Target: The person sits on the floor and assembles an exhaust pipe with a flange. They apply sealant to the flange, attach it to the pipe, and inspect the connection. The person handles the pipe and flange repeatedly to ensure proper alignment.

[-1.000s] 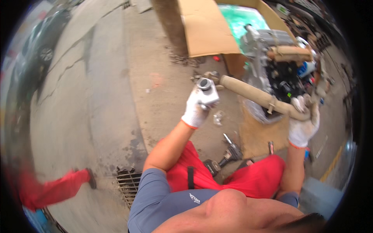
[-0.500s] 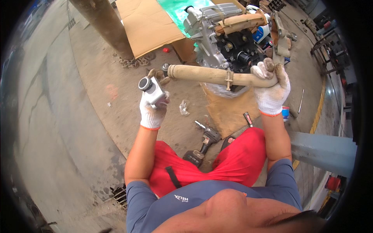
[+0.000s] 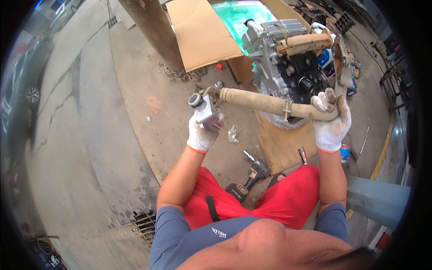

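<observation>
My left hand (image 3: 202, 132), in a white glove, grips a small silver metal fitting (image 3: 204, 108) with a round cap. My right hand (image 3: 332, 121), also gloved, holds the far end of a long tan hose (image 3: 265, 102) with a metal clamp on it. The hose runs level between the two hands, and its left end lies right beside the fitting. Behind the hose stands a grey engine block (image 3: 288, 63) on a piece of cardboard (image 3: 281, 146).
A cordless impact wrench (image 3: 252, 173) lies on the concrete by my red shorts. A flattened cardboard box (image 3: 202, 31) and a chain (image 3: 182, 74) lie beyond. A floor drain grate (image 3: 145, 222) is at lower left, a parked car (image 3: 27, 76) at far left.
The view has swung so that the engine and both hands now sit more to the centre. Both hands keep their hold on the fitting and the hose, held slightly closer together.
</observation>
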